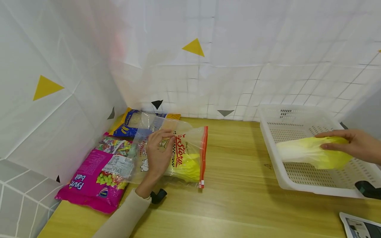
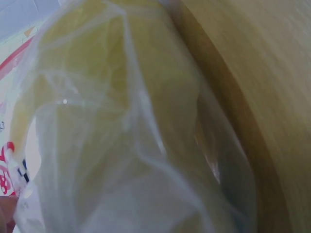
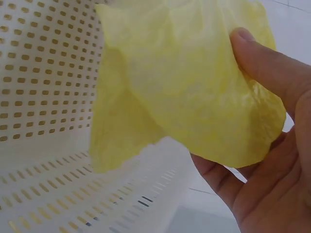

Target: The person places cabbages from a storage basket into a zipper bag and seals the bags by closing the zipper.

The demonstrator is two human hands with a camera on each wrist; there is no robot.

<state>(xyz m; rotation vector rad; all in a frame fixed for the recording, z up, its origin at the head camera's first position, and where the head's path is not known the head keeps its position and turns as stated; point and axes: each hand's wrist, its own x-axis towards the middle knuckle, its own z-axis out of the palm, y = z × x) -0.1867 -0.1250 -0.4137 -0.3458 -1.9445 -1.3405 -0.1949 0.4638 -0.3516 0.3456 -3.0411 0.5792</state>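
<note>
My right hand point(image 1: 355, 143) grips yellow-white cabbage leaves point(image 1: 309, 152) over a white plastic basket point(image 1: 272, 158). In the right wrist view, the thumb presses the near face of the leaf point(image 3: 194, 87), with the other fingers behind it. At the left, my left hand point(image 1: 159, 150) pinches the film of a clear zip bag point(image 1: 190, 145) with red lettering and a red zip strip. More yellow leaf point(image 1: 190, 165) shows inside the bag near its red edge. The left wrist view is mostly filled by the bag's film point(image 2: 121, 126) over a yellowish mass.
A pink candy bag point(image 1: 89, 178) lies at the left, and a blue and yellow packet point(image 1: 126, 127) lies behind the zip bag. At the front right is part of a flat printed pack point(image 1: 360, 228). White sheeting point(image 1: 232, 86) hangs behind the wooden table point(image 1: 232, 205).
</note>
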